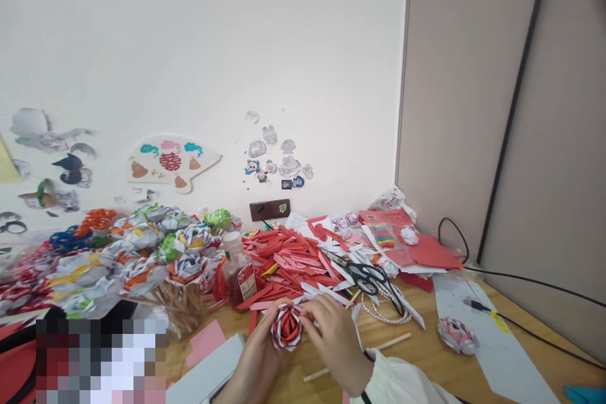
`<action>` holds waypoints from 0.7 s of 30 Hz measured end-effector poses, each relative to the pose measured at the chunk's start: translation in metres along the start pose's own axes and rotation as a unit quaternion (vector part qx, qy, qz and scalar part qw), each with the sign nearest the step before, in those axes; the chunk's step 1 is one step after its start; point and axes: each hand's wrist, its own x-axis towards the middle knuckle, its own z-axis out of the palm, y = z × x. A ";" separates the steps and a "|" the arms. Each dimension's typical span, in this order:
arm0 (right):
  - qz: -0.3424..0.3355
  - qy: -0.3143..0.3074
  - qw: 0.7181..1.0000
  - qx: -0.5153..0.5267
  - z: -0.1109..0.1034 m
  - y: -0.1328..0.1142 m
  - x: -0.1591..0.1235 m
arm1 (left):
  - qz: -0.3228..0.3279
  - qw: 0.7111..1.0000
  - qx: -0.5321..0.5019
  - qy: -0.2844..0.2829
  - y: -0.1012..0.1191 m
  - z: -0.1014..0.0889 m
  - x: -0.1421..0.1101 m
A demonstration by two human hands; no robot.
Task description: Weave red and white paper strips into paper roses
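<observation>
A folded paper flower [286, 328], red in the middle with white edges, is held up over the front of the table. My left hand [259, 353] is closed around its left side. Against its right rim, my right hand [331, 336] pinches with thumb and fingertips; whether they grip a petal or a small loose piece is hidden. Just beyond my hands lies a heap of red and pink folded paper strips [288, 259]. Black-handled scissors [364, 273] rest on the heap's right side, beside a pearl string [386, 308].
A glue bottle [239, 274] stands behind my left hand. Many paper flowers [142, 246] fill the left side. Wooden sticks [395, 341] lie near my right wrist. To the right are a pink-and-white flower [457, 334], a white sheet [492, 347] and a black cable [534, 338].
</observation>
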 end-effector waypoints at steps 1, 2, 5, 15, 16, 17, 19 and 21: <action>-0.006 0.000 1.000 -0.008 0.000 0.000 0.000 | 0.006 1.000 0.010 0.002 0.000 -0.001 0.000; -0.011 0.001 1.000 -0.016 0.001 0.001 -0.001 | 0.013 1.000 0.022 0.003 0.000 -0.002 -0.001; -0.023 0.004 0.999 -0.041 0.003 0.003 -0.001 | 0.037 0.998 0.060 0.000 0.001 -0.003 -0.001; -0.052 0.029 0.989 -0.137 0.004 0.004 -0.001 | 0.065 0.993 0.100 0.000 -0.003 -0.007 0.003; -0.056 0.030 0.988 -0.141 0.003 0.004 -0.001 | 0.065 0.993 0.101 -0.001 -0.003 -0.006 0.002; -0.060 0.030 0.987 -0.146 0.003 0.003 -0.001 | 0.065 0.993 0.102 -0.001 -0.002 -0.005 0.002; -0.064 0.026 0.985 -0.155 0.003 0.003 -0.001 | 0.059 0.993 0.106 -0.005 -0.001 -0.003 0.001; -0.063 0.023 0.986 -0.152 0.003 0.003 -0.001 | 0.055 0.993 0.108 -0.006 -0.001 -0.002 0.000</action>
